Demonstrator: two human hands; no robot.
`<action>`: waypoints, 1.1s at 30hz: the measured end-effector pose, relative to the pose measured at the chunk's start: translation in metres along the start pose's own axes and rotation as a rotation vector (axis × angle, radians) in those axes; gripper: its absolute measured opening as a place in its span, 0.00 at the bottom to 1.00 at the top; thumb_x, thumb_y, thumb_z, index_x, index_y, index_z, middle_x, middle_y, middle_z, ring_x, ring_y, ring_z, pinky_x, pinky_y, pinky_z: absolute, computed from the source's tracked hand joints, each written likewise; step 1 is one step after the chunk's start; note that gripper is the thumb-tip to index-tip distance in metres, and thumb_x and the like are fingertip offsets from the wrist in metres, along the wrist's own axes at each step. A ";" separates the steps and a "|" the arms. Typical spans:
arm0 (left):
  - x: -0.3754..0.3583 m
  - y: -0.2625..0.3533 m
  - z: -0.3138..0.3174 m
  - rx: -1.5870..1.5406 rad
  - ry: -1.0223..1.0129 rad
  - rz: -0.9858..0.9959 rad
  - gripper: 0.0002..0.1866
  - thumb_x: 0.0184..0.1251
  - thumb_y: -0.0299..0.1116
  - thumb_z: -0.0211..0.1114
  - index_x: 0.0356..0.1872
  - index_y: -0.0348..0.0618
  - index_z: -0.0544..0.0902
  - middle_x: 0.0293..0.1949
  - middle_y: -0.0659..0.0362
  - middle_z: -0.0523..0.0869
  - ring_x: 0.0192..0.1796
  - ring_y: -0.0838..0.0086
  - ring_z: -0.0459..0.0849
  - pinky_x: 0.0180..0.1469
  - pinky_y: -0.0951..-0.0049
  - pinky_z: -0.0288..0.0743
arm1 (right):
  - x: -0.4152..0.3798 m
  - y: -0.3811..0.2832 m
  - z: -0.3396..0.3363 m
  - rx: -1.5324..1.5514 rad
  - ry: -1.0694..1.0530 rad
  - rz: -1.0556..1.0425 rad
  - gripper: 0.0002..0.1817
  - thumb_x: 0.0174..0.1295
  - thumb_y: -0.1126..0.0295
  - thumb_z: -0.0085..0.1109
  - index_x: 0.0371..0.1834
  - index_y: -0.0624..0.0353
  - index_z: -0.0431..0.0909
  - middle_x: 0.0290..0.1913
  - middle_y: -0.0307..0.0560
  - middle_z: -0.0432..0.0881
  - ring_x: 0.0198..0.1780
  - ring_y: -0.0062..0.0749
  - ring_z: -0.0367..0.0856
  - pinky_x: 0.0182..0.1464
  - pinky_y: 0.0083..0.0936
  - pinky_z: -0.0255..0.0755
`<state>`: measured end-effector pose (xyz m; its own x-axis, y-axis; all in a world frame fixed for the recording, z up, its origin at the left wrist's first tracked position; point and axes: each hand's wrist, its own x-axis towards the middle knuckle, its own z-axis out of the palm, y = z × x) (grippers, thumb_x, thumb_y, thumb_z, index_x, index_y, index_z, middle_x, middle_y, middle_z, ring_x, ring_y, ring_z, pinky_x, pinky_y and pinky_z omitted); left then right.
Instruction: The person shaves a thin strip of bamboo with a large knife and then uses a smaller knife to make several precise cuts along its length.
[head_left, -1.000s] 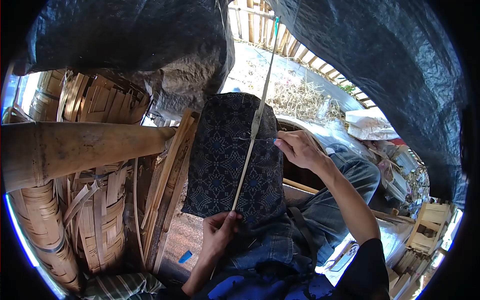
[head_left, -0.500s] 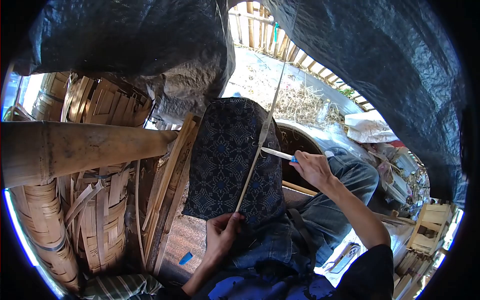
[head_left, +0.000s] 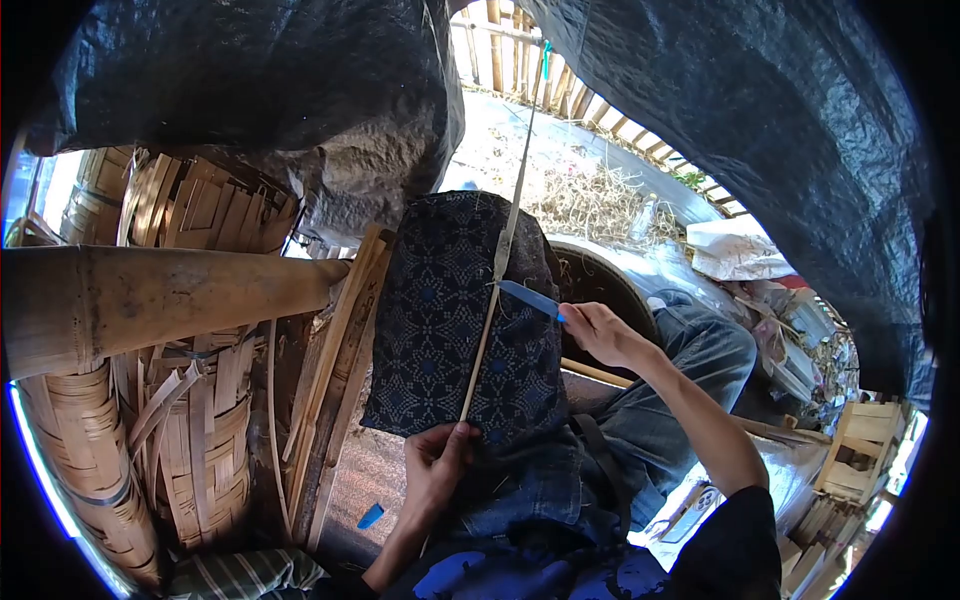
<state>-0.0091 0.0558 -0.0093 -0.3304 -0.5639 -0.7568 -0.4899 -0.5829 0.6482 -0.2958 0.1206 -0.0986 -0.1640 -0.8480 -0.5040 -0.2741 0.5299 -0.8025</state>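
A long, thin bamboo strip (head_left: 480, 355) runs up over the dark patterned cloth (head_left: 420, 320) on my lap and off into the distance. My left hand (head_left: 438, 460) pinches its near end at the cloth's lower edge. In my right hand (head_left: 603, 333) is a knife (head_left: 530, 299) with a blue handle end. Its blade tip touches the strip near the middle of the cloth, where a thin shaving curls. Above the blade the strip looks wider and paler.
A thick bamboo pole (head_left: 170, 300) juts in from the left, beside woven bamboo baskets (head_left: 200, 440). Wooden planks (head_left: 335, 370) stand left of the cloth. A round container (head_left: 600, 290) sits behind my right hand. Dark tarpaulin (head_left: 720, 110) hangs overhead, and shavings (head_left: 590, 205) litter the ground ahead.
The knife has turned, its blade now looking bluish rather than bright. My right hand has shifted slightly left and down, and the strip's far end has swung left.
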 end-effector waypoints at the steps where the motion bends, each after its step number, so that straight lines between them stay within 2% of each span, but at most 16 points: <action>1: 0.000 0.000 0.000 0.004 -0.001 0.006 0.15 0.72 0.39 0.60 0.36 0.37 0.87 0.18 0.67 0.78 0.20 0.89 0.69 0.23 0.84 0.58 | 0.004 0.006 0.004 -0.001 0.000 0.003 0.28 0.75 0.52 0.40 0.24 0.64 0.71 0.16 0.51 0.68 0.19 0.33 0.69 0.27 0.37 0.61; 3: 0.001 -0.002 0.000 0.004 0.002 0.004 0.15 0.72 0.39 0.60 0.36 0.37 0.87 0.18 0.67 0.78 0.20 0.89 0.69 0.22 0.84 0.58 | 0.011 0.013 0.013 0.056 -0.117 0.167 0.36 0.73 0.40 0.32 0.25 0.64 0.72 0.17 0.44 0.67 0.23 0.28 0.67 0.30 0.37 0.62; 4: 0.001 -0.002 0.000 0.009 0.007 0.003 0.15 0.72 0.39 0.60 0.36 0.37 0.87 0.18 0.67 0.78 0.20 0.89 0.69 0.22 0.84 0.58 | 0.009 0.011 0.019 0.058 -0.113 0.171 0.36 0.73 0.40 0.32 0.25 0.64 0.72 0.17 0.44 0.67 0.23 0.28 0.67 0.30 0.37 0.62; 6: 0.001 -0.002 -0.001 0.013 0.003 0.003 0.15 0.72 0.40 0.60 0.36 0.37 0.87 0.18 0.67 0.78 0.20 0.89 0.69 0.22 0.84 0.58 | 0.003 0.007 0.036 0.079 0.036 0.180 0.41 0.69 0.32 0.28 0.23 0.63 0.69 0.18 0.39 0.65 0.24 0.30 0.65 0.32 0.35 0.62; 8: 0.001 -0.001 -0.002 0.015 0.007 0.003 0.15 0.72 0.40 0.60 0.36 0.38 0.87 0.18 0.67 0.78 0.20 0.89 0.69 0.22 0.84 0.58 | -0.004 0.003 0.034 0.115 0.080 0.210 0.40 0.68 0.32 0.31 0.24 0.63 0.69 0.18 0.37 0.64 0.23 0.28 0.63 0.33 0.31 0.63; 10: 0.000 0.000 -0.004 -0.063 -0.042 -0.031 0.15 0.72 0.40 0.60 0.36 0.38 0.87 0.18 0.67 0.78 0.20 0.89 0.69 0.23 0.85 0.58 | -0.004 0.012 0.023 0.221 -0.196 0.115 0.38 0.70 0.34 0.33 0.25 0.63 0.69 0.17 0.35 0.66 0.22 0.27 0.64 0.30 0.29 0.63; 13: 0.000 0.002 -0.002 -0.039 -0.032 -0.029 0.16 0.72 0.41 0.60 0.36 0.38 0.87 0.19 0.68 0.78 0.20 0.89 0.69 0.22 0.85 0.57 | -0.016 -0.006 0.010 0.383 -0.043 -0.009 0.31 0.74 0.45 0.38 0.26 0.63 0.69 0.16 0.39 0.66 0.19 0.27 0.61 0.27 0.29 0.61; 14: 0.000 0.002 -0.001 -0.037 -0.036 -0.032 0.16 0.72 0.41 0.60 0.36 0.38 0.87 0.19 0.68 0.78 0.20 0.89 0.69 0.22 0.85 0.57 | -0.015 -0.014 0.005 0.385 -0.040 -0.005 0.31 0.74 0.45 0.38 0.26 0.63 0.69 0.16 0.39 0.66 0.19 0.27 0.61 0.27 0.29 0.61; 16: 0.000 0.001 -0.002 -0.030 -0.023 -0.021 0.15 0.72 0.40 0.60 0.36 0.38 0.87 0.19 0.67 0.78 0.19 0.89 0.68 0.22 0.85 0.56 | -0.004 -0.033 0.003 0.051 0.261 -0.307 0.24 0.76 0.56 0.40 0.26 0.63 0.68 0.15 0.47 0.65 0.16 0.32 0.61 0.24 0.29 0.60; 17: 0.000 0.002 -0.002 -0.025 -0.024 -0.021 0.15 0.72 0.40 0.60 0.36 0.38 0.87 0.19 0.67 0.78 0.19 0.89 0.68 0.22 0.85 0.56 | 0.001 -0.036 0.007 0.011 0.379 -0.402 0.18 0.74 0.62 0.45 0.29 0.65 0.69 0.14 0.54 0.67 0.14 0.37 0.67 0.22 0.32 0.60; 18: 0.000 0.002 -0.002 -0.042 -0.022 -0.036 0.15 0.72 0.40 0.61 0.36 0.38 0.87 0.19 0.67 0.78 0.19 0.89 0.68 0.21 0.85 0.56 | -0.001 -0.043 0.005 0.013 0.379 -0.403 0.18 0.74 0.62 0.45 0.29 0.65 0.69 0.14 0.54 0.67 0.14 0.37 0.67 0.22 0.32 0.60; 20: -0.001 0.002 -0.002 -0.063 -0.016 -0.050 0.15 0.71 0.39 0.61 0.36 0.38 0.87 0.19 0.67 0.78 0.19 0.89 0.68 0.21 0.84 0.56 | -0.009 -0.060 -0.002 -0.238 0.276 -0.322 0.17 0.73 0.61 0.48 0.32 0.64 0.70 0.13 0.53 0.72 0.14 0.42 0.74 0.19 0.34 0.63; 21: -0.001 0.002 -0.002 -0.064 -0.017 -0.049 0.15 0.72 0.39 0.61 0.36 0.37 0.87 0.19 0.67 0.78 0.19 0.89 0.68 0.21 0.84 0.56 | -0.008 -0.060 -0.001 -0.240 0.272 -0.323 0.17 0.73 0.61 0.48 0.32 0.64 0.70 0.13 0.53 0.72 0.14 0.42 0.74 0.19 0.34 0.63; 26: -0.002 0.003 0.001 -0.037 -0.012 -0.048 0.14 0.72 0.38 0.60 0.36 0.36 0.87 0.19 0.67 0.78 0.20 0.89 0.68 0.22 0.84 0.57 | -0.009 -0.060 0.008 -0.690 0.420 -0.270 0.15 0.70 0.60 0.52 0.31 0.61 0.71 0.13 0.50 0.75 0.18 0.41 0.81 0.19 0.30 0.75; 29: -0.003 0.002 0.004 0.029 0.023 0.010 0.14 0.72 0.36 0.59 0.36 0.35 0.87 0.19 0.66 0.79 0.22 0.88 0.70 0.24 0.84 0.59 | -0.022 -0.081 0.018 -0.810 0.455 -0.152 0.16 0.70 0.60 0.53 0.30 0.60 0.70 0.13 0.52 0.75 0.18 0.43 0.82 0.18 0.30 0.75; 33: -0.004 -0.002 0.009 0.064 0.055 0.057 0.14 0.72 0.34 0.58 0.37 0.33 0.86 0.20 0.65 0.79 0.24 0.87 0.72 0.26 0.83 0.62 | -0.029 -0.090 0.022 -0.736 0.377 -0.029 0.16 0.70 0.60 0.52 0.29 0.61 0.71 0.14 0.54 0.76 0.19 0.47 0.82 0.18 0.33 0.75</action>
<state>-0.0144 0.0646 -0.0079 -0.3159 -0.6274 -0.7118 -0.5223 -0.5113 0.6825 -0.2453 0.0975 -0.0190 -0.4184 -0.8761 -0.2397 -0.8121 0.4790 -0.3332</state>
